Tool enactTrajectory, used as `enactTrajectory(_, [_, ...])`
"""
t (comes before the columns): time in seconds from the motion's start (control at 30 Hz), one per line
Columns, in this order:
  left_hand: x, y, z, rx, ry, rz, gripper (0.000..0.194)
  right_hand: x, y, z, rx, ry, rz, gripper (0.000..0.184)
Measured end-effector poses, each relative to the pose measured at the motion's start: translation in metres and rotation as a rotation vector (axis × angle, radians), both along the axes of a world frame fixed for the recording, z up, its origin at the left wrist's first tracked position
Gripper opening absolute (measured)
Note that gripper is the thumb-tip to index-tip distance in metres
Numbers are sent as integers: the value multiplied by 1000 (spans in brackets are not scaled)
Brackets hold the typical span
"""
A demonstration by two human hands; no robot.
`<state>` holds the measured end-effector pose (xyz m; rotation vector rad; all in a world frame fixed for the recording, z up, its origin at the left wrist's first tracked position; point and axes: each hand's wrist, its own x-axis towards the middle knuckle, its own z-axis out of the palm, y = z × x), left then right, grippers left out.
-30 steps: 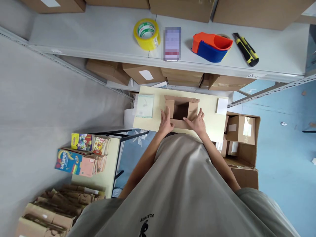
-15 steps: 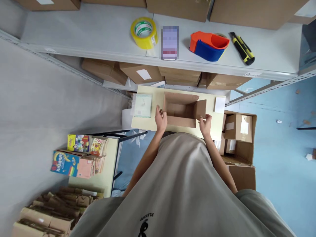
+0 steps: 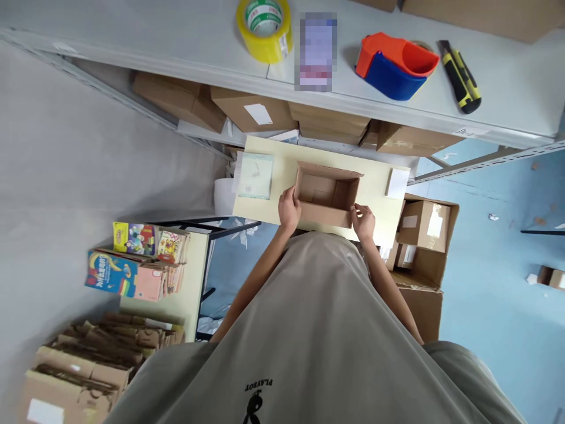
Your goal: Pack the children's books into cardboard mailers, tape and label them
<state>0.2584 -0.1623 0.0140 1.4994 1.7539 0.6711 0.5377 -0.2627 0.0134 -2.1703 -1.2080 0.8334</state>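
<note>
"What lies leftmost?"
"A flat, pale-green, plastic-looking packet (image 3: 256, 176) on the pale-yellow, rectangular tabletop (image 3: 282, 160), near the left hand's (image 3: 289, 211) fingers but not touching."
"And those fingers?"
"Slightly curled, tips at the left end of the open, brown, rectangular cardboard box (image 3: 325, 215). I can't tell whether they pinch it."
"How does the box lie?"
"Between both sets of fingers, long axis running from one to the other, opening upward. Neither hand is clearly nearer."
"The right hand (image 3: 364, 222)?"
"Fingers bent, tips at the box's near right corner. Whether they grip it, I can't tell."
"Past them?"
"A white, rectangular, paper-like block (image 3: 398, 183), farther right, apart from those fingers."
</note>
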Motion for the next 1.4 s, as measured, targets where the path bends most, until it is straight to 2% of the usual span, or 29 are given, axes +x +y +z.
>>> enactTrajectory(0.1, [-9, 6, -5, 16, 15, -69, 63, -4, 6, 3, -29, -6, -22, 66])
enactTrajectory(0.27, [-22, 21, -10, -3, 13, -175, 59, -11, 14, 18, -133, -98, -75, 49])
enactTrajectory(0.43, [-49, 44, -13, -109, -105, -257, 34, -29, 12, 45, -159, -323, -95, 40])
enactTrajectory(0.53, [-85, 67, -17, -141, -74, -151, 28, -47, 14, 62, -133, -426, -93, 39])
enactTrajectory(0.63, [-132, 95, -26, -194, 49, 28, 36, -73, 24, 73, -110, -452, -107, 38])
enactTrajectory(0.73, [-180, 121, -39, -241, 161, 129, 42, -103, 39, 80, -71, -448, -93, 34])
enactTrajectory(0.83, [-217, 145, -52, -286, 265, 166, 47, -136, 55, 89, 0, -444, -50, 31])
enactTrajectory(0.9, [-233, 157, -61, -300, 303, 158, 48, -162, 66, 97, 53, -430, 13, 30])
enactTrajectory(1.0, [-244, 171, -71, -326, 322, 115, 41, -209, 88, 105, 86, -319, 216, 31])
enactTrajectory(1.07, [-248, 175, -77, -362, 327, 80, 35, -243, 106, 102, 8, -183, 384, 31])
enactTrajectory(1.17, [-253, 177, -82, -391, 335, 54, 28, -291, 141, 84, -258, -30, 540, 36])
enactTrajectory(1.27, [-260, 177, -84, -387, 342, 64, 26, -324, 178, 55, -511, 19, 493, 44])
enactTrajectory(1.4, [-271, 180, -84, -402, 275, 18, 8, -342, 218, 19, -621, 60, 336, 54])
